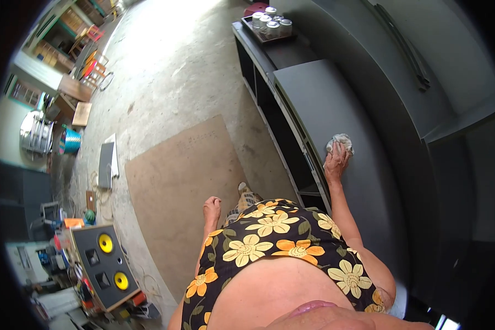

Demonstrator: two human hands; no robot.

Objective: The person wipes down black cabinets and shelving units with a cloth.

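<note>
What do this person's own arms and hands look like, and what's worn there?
The left hand and right hand are bare: no gloves or watch in view. No sleeve covers the right forearm. The black garment carries yellow and orange flowers.

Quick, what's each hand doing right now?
Left hand: fingers curled, nothing seen in it; fully closed or not, can't tell.
Right hand: holding a crumpled white cloth on the dark cabinet.

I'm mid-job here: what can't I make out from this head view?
In the head view:
Countertop under the cloth: covered by cloth and right hand.
Left hand, its palm: hidden by its curled fingers.
Cabinet inside: lost in shadow.
Marks on the brown sheet: too small to read.
Jars, their contents: too small to tell.
</note>
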